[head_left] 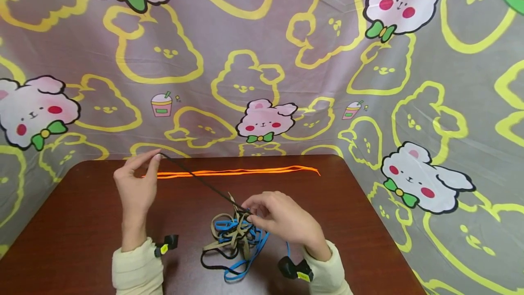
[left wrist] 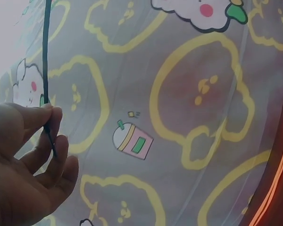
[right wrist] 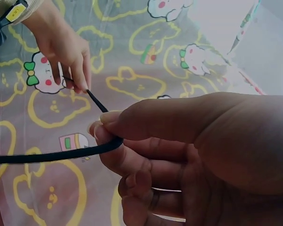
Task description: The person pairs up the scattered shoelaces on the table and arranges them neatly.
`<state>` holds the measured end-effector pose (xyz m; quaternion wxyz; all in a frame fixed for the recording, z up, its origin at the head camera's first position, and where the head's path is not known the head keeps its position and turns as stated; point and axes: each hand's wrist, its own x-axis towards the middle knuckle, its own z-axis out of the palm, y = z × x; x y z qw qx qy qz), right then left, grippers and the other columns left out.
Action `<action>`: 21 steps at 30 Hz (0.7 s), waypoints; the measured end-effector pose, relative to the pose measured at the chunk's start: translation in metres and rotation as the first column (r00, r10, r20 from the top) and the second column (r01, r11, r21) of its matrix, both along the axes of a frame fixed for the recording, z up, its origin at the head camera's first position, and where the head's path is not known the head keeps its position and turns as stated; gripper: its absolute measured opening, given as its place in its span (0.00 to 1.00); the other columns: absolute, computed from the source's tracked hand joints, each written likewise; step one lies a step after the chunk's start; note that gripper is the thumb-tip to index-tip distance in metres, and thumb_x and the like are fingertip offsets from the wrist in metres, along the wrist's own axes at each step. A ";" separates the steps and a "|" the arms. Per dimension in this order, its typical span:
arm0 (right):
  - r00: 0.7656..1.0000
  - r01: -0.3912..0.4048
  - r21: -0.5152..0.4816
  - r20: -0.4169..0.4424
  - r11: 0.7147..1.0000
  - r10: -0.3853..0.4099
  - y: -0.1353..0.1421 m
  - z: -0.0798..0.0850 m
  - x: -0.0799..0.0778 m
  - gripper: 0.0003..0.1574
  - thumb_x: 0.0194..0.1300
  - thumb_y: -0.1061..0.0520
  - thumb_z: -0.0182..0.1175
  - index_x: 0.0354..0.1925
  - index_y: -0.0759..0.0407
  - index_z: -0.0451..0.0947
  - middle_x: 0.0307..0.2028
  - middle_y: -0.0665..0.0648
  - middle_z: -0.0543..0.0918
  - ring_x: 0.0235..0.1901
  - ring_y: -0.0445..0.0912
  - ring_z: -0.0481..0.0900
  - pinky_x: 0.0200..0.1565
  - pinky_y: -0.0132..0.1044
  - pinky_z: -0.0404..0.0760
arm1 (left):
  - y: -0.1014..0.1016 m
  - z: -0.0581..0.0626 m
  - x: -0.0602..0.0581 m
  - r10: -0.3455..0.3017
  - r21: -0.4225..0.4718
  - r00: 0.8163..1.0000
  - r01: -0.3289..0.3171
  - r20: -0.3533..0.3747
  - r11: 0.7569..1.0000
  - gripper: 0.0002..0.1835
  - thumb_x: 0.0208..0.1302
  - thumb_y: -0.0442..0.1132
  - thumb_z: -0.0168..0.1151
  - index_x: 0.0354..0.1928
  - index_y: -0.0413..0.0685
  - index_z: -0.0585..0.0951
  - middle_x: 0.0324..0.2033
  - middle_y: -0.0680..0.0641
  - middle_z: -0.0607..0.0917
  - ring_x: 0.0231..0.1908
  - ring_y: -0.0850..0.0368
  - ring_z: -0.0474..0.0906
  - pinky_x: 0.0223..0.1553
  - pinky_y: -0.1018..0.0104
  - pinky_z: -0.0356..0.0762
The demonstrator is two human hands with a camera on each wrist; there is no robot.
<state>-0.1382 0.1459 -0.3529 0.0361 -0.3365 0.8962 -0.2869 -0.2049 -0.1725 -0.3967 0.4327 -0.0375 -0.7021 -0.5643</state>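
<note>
A black shoelace (head_left: 200,180) runs taut between both hands, slanting down from left to right in the head view. My left hand (head_left: 137,183) pinches it near its end between thumb and fingertips; a short tip pokes out past the fingers in the left wrist view. My right hand (head_left: 282,215) pinches the same lace (right wrist: 47,155) between thumb and index finger, low over the pile. Below lies a tangled heap of flat laces: a blue lace (head_left: 235,277), a tan lace (head_left: 213,246) and more black strands, partly hidden by the right hand.
Orange laces (head_left: 245,171) lie stretched side by side along the back of the dark brown table (head_left: 360,249). Behind the table hangs a grey cloth (head_left: 196,35) printed with rabbits and yellow outlines. Each wrist carries a small black camera (head_left: 289,267).
</note>
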 end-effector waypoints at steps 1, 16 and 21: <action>1.000 0.002 0.003 -0.005 1.000 -0.002 0.001 0.001 0.001 0.13 0.69 0.57 0.65 0.51 0.54 0.84 0.32 0.41 0.81 0.33 0.39 0.77 0.39 0.30 0.76 | -0.001 0.001 0.001 0.011 0.013 1.000 -0.011 0.002 1.000 0.07 0.63 0.23 0.67 0.42 0.32 0.89 0.32 0.64 0.85 0.35 0.69 0.76 0.40 0.74 0.68; 1.000 -0.031 0.032 -0.005 0.999 0.031 0.018 0.009 0.004 0.08 0.69 0.56 0.66 0.46 0.51 0.85 0.30 0.38 0.80 0.30 0.32 0.74 0.36 0.29 0.76 | -0.026 0.010 0.008 0.101 -0.002 0.995 -0.101 0.017 0.995 0.07 0.63 0.27 0.69 0.42 0.36 0.90 0.31 0.75 0.82 0.35 0.74 0.78 0.42 0.77 0.69; 0.997 -0.074 0.026 0.002 0.997 0.074 0.024 0.009 0.004 0.07 0.69 0.57 0.66 0.45 0.51 0.85 0.30 0.37 0.80 0.29 0.31 0.74 0.35 0.28 0.76 | -0.041 0.015 0.012 0.170 -0.035 0.985 -0.170 0.007 0.985 0.07 0.64 0.29 0.69 0.42 0.37 0.90 0.32 0.65 0.88 0.35 0.76 0.78 0.42 0.78 0.69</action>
